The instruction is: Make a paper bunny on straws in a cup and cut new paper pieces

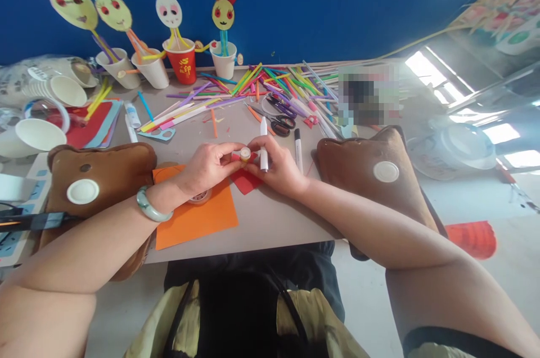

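My left hand (207, 169), with a jade bangle on the wrist, pinches a small round pale piece (245, 153) with red paper around it. My right hand (280, 166) touches the other side of that piece and also holds a white marker (264, 147) upright between its fingers. Under the fingertips lies a red paper piece (246, 182). An orange sheet (202, 223) rests on the table below my left hand, with a roll of tape (201, 197) on it, partly covered by my wrist.
Brown cushions (113, 164) (358, 172) flank my arms. Scissors (282, 124) and a black-capped marker (298, 150) lie beyond my right hand. Colored sticks (253, 85) spread along the back. Paper cups (182, 62) hold rabbit-faced figures at the blue wall. Colored paper (84, 130) lies left.
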`<action>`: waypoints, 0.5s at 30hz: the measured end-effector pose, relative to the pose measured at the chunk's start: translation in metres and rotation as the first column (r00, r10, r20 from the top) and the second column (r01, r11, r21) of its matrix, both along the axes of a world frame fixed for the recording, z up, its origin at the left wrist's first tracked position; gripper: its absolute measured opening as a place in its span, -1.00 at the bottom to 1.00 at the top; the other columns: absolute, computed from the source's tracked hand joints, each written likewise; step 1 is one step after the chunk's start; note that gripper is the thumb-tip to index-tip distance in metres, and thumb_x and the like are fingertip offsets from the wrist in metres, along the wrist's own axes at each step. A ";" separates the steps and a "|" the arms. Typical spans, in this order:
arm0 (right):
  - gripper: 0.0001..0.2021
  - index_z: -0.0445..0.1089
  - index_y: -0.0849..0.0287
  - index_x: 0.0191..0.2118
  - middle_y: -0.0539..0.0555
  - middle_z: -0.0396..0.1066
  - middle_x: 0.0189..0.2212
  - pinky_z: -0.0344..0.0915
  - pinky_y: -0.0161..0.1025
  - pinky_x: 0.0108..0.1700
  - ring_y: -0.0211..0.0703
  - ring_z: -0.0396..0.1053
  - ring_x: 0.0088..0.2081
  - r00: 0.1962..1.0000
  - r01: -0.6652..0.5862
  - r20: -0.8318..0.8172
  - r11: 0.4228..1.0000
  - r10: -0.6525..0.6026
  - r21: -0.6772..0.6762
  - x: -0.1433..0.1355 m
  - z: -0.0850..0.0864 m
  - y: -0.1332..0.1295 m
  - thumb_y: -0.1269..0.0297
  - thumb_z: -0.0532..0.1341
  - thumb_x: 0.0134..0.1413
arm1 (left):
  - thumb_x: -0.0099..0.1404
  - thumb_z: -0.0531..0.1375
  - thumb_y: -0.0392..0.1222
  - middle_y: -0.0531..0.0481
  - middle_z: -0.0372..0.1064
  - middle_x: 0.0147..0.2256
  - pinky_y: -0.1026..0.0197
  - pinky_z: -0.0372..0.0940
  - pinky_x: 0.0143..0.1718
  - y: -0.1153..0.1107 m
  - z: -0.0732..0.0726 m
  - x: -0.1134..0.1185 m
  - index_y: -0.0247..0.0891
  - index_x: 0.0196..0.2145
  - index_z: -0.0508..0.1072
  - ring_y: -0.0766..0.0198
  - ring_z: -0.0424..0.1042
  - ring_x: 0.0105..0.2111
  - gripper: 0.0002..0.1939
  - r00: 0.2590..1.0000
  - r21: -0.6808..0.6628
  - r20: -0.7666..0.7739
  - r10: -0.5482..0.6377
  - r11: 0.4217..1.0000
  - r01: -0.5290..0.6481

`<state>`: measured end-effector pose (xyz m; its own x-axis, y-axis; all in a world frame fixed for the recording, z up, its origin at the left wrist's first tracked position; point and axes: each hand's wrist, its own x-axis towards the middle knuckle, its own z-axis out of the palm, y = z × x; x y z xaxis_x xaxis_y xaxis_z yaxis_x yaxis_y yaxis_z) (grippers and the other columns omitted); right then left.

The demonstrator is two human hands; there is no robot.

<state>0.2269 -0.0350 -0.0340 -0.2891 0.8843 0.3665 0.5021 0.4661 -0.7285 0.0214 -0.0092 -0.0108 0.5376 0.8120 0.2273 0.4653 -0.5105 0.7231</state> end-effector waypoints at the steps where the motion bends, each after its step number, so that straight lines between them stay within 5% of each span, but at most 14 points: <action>1: -0.75 0.27 0.07 -0.13 0.02 0.47 -0.25 0.31 -0.24 -0.22 -0.15 0.43 -0.29 1.000 0.003 0.001 1.000 -0.003 -0.002 0.000 0.000 0.000 0.24 0.28 0.09 | 0.28 0.26 -0.15 0.20 0.22 -0.63 0.34 0.04 -0.54 -0.001 0.001 0.000 -0.26 -0.12 0.58 0.45 0.09 -0.62 -0.76 1.000 -0.006 0.005 -0.004 1.000 0.004; 7: -0.74 0.26 0.08 -0.11 0.02 0.46 -0.24 0.31 -0.25 -0.25 -0.17 0.41 -0.31 1.000 0.014 0.002 0.999 -0.014 -0.037 0.002 0.003 0.001 0.29 0.26 0.07 | 0.24 0.22 -0.26 0.17 0.30 -0.59 0.32 0.18 -0.46 0.000 0.005 -0.005 -0.28 0.01 0.51 0.39 0.25 -0.58 -0.63 0.997 0.020 -0.034 0.065 0.998 -0.064; 11: -0.73 0.25 0.06 -0.10 0.02 0.47 -0.23 0.33 -0.24 -0.29 -0.18 0.42 -0.36 0.999 0.032 0.012 0.996 -0.031 -0.081 0.005 0.004 0.000 0.29 0.27 0.07 | 0.20 0.15 -0.38 -0.01 0.56 -0.28 0.17 0.32 -0.13 0.005 0.001 -0.010 -0.25 -0.11 0.53 0.22 0.51 -0.27 -0.70 0.987 0.068 -0.132 0.088 0.994 -0.080; 15: -0.70 0.27 0.04 -0.10 0.02 0.47 -0.24 0.37 -0.21 -0.27 -0.14 0.45 -0.32 0.995 0.072 0.071 0.996 -0.068 -0.058 0.007 0.006 -0.001 0.25 0.30 0.04 | 0.23 0.12 -0.40 -0.07 0.58 -0.14 0.00 0.27 0.02 0.006 -0.003 -0.010 -0.22 -0.13 0.54 0.06 0.50 -0.05 -0.70 0.969 0.069 -0.242 0.046 0.997 -0.030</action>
